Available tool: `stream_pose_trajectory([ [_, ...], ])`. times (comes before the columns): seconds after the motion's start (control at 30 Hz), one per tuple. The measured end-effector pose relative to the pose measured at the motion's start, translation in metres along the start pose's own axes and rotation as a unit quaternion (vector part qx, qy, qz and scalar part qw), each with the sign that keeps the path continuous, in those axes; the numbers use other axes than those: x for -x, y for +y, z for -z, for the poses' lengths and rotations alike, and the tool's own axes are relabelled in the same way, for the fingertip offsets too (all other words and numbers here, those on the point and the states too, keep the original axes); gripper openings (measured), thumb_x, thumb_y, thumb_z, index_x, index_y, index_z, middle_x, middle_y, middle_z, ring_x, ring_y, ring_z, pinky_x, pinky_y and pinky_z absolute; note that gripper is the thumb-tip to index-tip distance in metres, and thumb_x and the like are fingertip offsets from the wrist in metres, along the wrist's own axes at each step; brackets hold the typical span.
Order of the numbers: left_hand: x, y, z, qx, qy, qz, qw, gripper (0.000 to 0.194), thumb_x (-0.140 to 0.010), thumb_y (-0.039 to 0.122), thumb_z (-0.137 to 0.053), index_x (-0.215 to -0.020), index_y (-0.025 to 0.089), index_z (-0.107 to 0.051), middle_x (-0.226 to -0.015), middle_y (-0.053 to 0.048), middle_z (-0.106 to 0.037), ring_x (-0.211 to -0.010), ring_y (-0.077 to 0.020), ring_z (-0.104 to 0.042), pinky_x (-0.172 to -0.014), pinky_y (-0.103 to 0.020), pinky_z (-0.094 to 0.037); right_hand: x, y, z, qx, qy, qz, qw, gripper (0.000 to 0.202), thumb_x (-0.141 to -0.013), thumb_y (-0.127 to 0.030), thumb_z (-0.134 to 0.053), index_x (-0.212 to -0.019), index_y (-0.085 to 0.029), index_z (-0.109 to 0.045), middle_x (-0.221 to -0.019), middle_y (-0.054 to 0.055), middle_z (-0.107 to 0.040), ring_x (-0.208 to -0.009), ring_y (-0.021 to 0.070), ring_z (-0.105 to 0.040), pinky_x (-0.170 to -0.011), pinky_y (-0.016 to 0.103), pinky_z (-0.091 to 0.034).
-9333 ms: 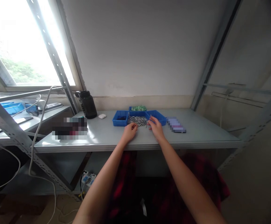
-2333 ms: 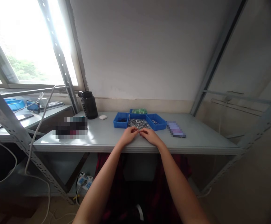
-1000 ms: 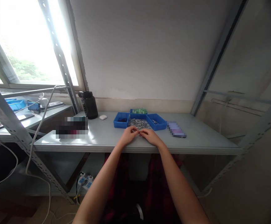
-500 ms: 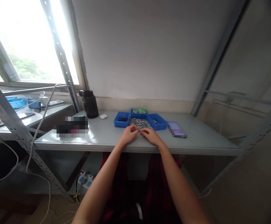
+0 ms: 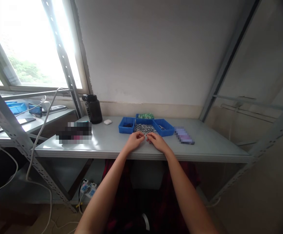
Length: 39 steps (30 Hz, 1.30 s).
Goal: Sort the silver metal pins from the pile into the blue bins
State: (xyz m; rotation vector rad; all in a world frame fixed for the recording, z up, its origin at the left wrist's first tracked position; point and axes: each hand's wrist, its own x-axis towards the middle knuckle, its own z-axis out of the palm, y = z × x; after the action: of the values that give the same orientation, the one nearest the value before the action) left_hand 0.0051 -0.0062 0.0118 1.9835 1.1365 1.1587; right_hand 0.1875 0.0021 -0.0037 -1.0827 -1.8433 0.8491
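My left hand (image 5: 135, 141) and my right hand (image 5: 156, 141) meet fingertip to fingertip just in front of a blue tray heaped with metal screw-like pieces (image 5: 145, 128). Both are closed in a pinch, and what lies between the fingers is too small to name. Left of the heap is a blue bin (image 5: 127, 130) with small dark parts. To its right stands another blue bin (image 5: 167, 132) holding a few small pieces. Behind the heap, green material (image 5: 146, 116) fills a further blue bin.
A black bottle (image 5: 94, 110) and a white case (image 5: 107, 122) stand at the back left. A blurred dark object (image 5: 74, 133) lies at the left, a phone (image 5: 184, 136) at the right. Metal shelf posts (image 5: 63, 55) frame the table; a white cable (image 5: 41, 126) hangs at the left.
The hands stay almost in place, with their fingertips shifted slightly. The legs under the table have spread a little apart.
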Motion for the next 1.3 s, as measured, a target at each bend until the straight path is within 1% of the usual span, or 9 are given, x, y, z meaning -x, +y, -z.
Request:
stream_pose_trajectory([
  [0.2, -0.0009, -0.0016, -0.0004, -0.018, -0.012, 0.006, 1.0, 0.021, -0.078, 0.03, -0.056, -0.081, 0.013, -0.068, -0.071, -0.002, -0.064, -0.067, -0.0152, -0.054, -0.063, -0.025, -0.038, 0.001, -0.0012, 0.0002, 0.002, 0.0, 0.013, 1.0, 0.025, -0.088, -0.042, -0.048, -0.095, -0.021, -0.06, -0.084, 0.001, -0.065, -0.074, 0.0154, -0.059, -0.074, 0.03, -0.045],
  [0.4, -0.0016, -0.0043, -0.0003, -0.023, -0.005, 0.005, 1.0, 0.022, -0.079, 0.03, -0.055, -0.085, 0.014, -0.07, -0.081, -0.005, -0.069, -0.076, -0.0186, -0.059, -0.07, -0.027, -0.042, 0.0024, -0.0031, 0.0014, 0.033, -0.007, 0.02, 0.999, 0.024, -0.087, -0.04, -0.05, -0.086, -0.02, -0.062, -0.079, 0.001, -0.063, -0.073, 0.0156, -0.056, -0.072, 0.029, -0.043],
  [0.6, -0.0025, -0.0042, -0.0003, -0.024, -0.008, -0.009, 1.0, 0.025, -0.081, 0.033, -0.055, -0.087, 0.014, -0.07, -0.085, -0.006, -0.07, -0.078, -0.0191, -0.06, -0.071, -0.028, -0.043, -0.0003, -0.0001, 0.0014, 0.042, -0.023, 0.038, 0.998, 0.025, -0.087, -0.041, -0.051, -0.089, -0.02, -0.065, -0.075, 0.0, -0.062, -0.072, 0.0161, -0.055, -0.07, 0.029, -0.042],
  [0.77, -0.0018, -0.0022, -0.0001, 0.001, -0.011, -0.028, 1.0, 0.022, -0.081, 0.033, -0.057, -0.088, 0.015, -0.069, -0.091, -0.007, -0.071, -0.084, -0.0202, -0.063, -0.077, -0.029, -0.046, -0.0006, 0.0004, 0.0008, 0.033, -0.043, 0.035, 0.998, 0.022, -0.083, -0.039, -0.057, -0.089, -0.02, -0.067, -0.08, 0.001, -0.065, -0.075, 0.017, -0.056, -0.069, 0.029, -0.041],
  [0.83, -0.0015, -0.0017, -0.0005, 0.021, -0.016, -0.023, 0.999, 0.022, -0.081, 0.032, -0.058, -0.089, 0.015, -0.069, -0.091, -0.007, -0.071, -0.084, -0.0201, -0.064, -0.076, -0.029, -0.047, -0.0001, -0.0003, 0.001, 0.037, -0.038, 0.036, 0.998, 0.024, -0.084, -0.04, -0.055, -0.09, -0.02, -0.068, -0.079, 0.001, -0.064, -0.075, 0.0169, -0.055, -0.069, 0.029, -0.041],
  [0.93, -0.0017, -0.0017, -0.0013, 0.045, -0.02, -0.006, 0.999, 0.02, -0.08, 0.03, -0.057, -0.088, 0.014, -0.066, -0.083, -0.007, -0.07, -0.076, -0.0184, -0.063, -0.07, -0.028, -0.047, 0.0004, -0.001, 0.0014, 0.038, -0.031, 0.042, 0.998, 0.027, -0.086, -0.042, -0.052, -0.088, -0.02, -0.066, -0.076, 0.001, -0.062, -0.073, 0.0163, -0.055, -0.069, 0.029, -0.041],
  [1.1, -0.0022, -0.0031, -0.0016, 0.003, 0.007, -0.011, 1.0, 0.017, -0.079, 0.029, -0.055, -0.08, 0.015, -0.065, -0.08, -0.004, -0.067, -0.073, -0.0166, -0.058, -0.069, -0.026, -0.044, 0.0008, -0.0003, 0.0014, 0.023, -0.004, 0.022, 0.999, 0.024, -0.085, -0.041, -0.053, -0.083, -0.019, -0.063, -0.075, 0.001, -0.063, -0.071, 0.0161, -0.057, -0.071, 0.03, -0.043],
  [1.2, -0.0023, -0.0041, -0.0016, -0.018, 0.0, -0.006, 1.0, 0.019, -0.078, 0.029, -0.054, -0.079, 0.015, -0.066, -0.077, -0.004, -0.066, -0.072, -0.0168, -0.056, -0.067, -0.026, -0.042, 0.0014, 0.0002, 0.001, -0.009, 0.015, 0.008, 1.0, 0.023, -0.084, -0.041, -0.054, -0.088, -0.019, -0.062, -0.081, 0.002, -0.066, -0.073, 0.0159, -0.059, -0.075, 0.03, -0.045],
  [1.3, -0.0021, -0.004, -0.0018, -0.021, -0.008, 0.007, 1.0, 0.02, -0.078, 0.03, -0.054, -0.079, 0.014, -0.066, -0.076, -0.004, -0.066, -0.071, -0.0168, -0.056, -0.066, -0.026, -0.041, 0.0015, 0.0013, 0.0009, -0.03, 0.021, -0.004, 0.999, 0.028, -0.085, -0.042, -0.054, -0.101, -0.02, -0.058, -0.083, 0.003, -0.067, -0.073, 0.0159, -0.061, -0.074, 0.03, -0.046],
])
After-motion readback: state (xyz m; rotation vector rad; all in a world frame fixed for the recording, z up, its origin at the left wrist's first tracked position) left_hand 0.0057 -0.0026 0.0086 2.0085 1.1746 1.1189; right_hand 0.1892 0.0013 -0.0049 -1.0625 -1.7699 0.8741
